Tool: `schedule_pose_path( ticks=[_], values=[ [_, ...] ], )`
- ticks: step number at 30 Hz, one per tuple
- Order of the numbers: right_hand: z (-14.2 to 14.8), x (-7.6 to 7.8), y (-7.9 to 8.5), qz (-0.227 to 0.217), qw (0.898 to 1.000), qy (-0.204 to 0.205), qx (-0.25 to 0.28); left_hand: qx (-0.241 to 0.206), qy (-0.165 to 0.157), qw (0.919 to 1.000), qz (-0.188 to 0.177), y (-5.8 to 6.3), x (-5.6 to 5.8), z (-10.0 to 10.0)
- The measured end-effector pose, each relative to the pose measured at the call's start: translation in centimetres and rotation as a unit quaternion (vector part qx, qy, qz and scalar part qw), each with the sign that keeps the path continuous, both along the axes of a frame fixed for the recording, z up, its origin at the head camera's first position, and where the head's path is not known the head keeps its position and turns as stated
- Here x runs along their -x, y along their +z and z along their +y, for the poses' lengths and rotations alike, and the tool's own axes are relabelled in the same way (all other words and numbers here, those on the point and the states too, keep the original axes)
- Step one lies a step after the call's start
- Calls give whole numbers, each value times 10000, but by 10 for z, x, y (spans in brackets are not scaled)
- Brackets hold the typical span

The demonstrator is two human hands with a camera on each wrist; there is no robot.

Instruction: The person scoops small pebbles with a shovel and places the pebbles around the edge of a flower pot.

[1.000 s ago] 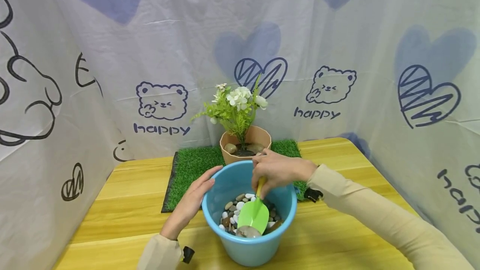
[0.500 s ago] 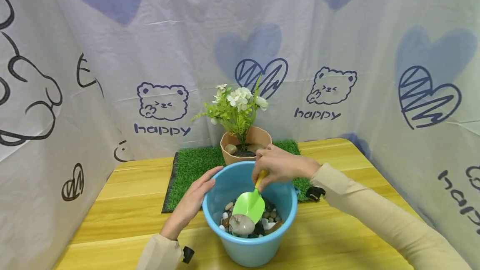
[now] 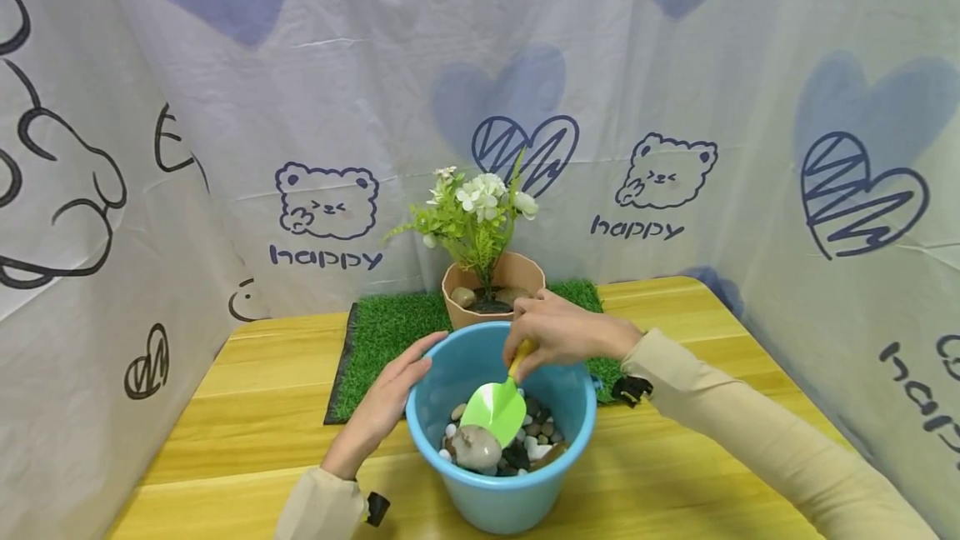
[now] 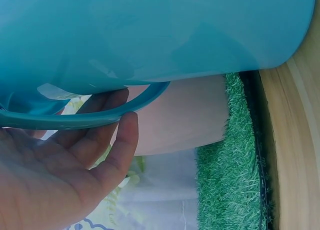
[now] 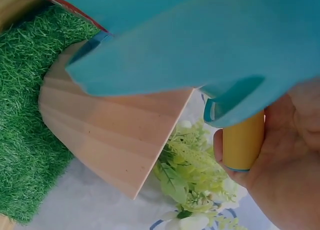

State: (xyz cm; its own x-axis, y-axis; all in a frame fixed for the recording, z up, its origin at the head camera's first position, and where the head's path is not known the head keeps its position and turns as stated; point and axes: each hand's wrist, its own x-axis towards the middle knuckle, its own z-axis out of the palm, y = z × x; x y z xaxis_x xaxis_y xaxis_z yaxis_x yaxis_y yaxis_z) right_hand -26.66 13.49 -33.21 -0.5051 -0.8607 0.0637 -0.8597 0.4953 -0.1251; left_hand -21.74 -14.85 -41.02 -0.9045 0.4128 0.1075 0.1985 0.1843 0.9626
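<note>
My right hand (image 3: 558, 327) grips the yellow handle (image 5: 243, 142) of a small trowel, its lime-green blade (image 3: 495, 411) tilted down inside a light blue bucket (image 3: 501, 500). A large pale stone (image 3: 477, 447) lies at the blade's lower end, over smaller pebbles (image 3: 542, 423) in white, brown and dark grey. On the bucket's left side, my left hand (image 3: 390, 386) holds on at the rim. In the left wrist view some of its fingers (image 4: 106, 102) pass behind a curved blue handle (image 4: 75, 121), and another finger lies in front of it.
Just behind the bucket stands a peach flowerpot (image 3: 452, 290) with white flowers (image 3: 480, 194) and a few stones, on an artificial grass mat (image 3: 382, 348). The wooden table (image 3: 247, 407) is enclosed by printed white cloth (image 3: 337, 90) at the back and both sides.
The trowel has risen and shifted left in the bucket, and the large stone has come up left with its blade. The right hand moved slightly; the left hand stayed on the bucket.
</note>
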Motion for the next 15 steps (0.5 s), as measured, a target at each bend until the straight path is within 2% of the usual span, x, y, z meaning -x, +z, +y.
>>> schedule_pose_path(
  ticks=[9,15],
  values=[
    [10,-1,5,52,9996,-132,264,-3,-17,10000,-20,0,-1,0],
    [22,0,11,136,9984,-364,410,-15,-30,10000,-7,0,-1,0]
  ],
)
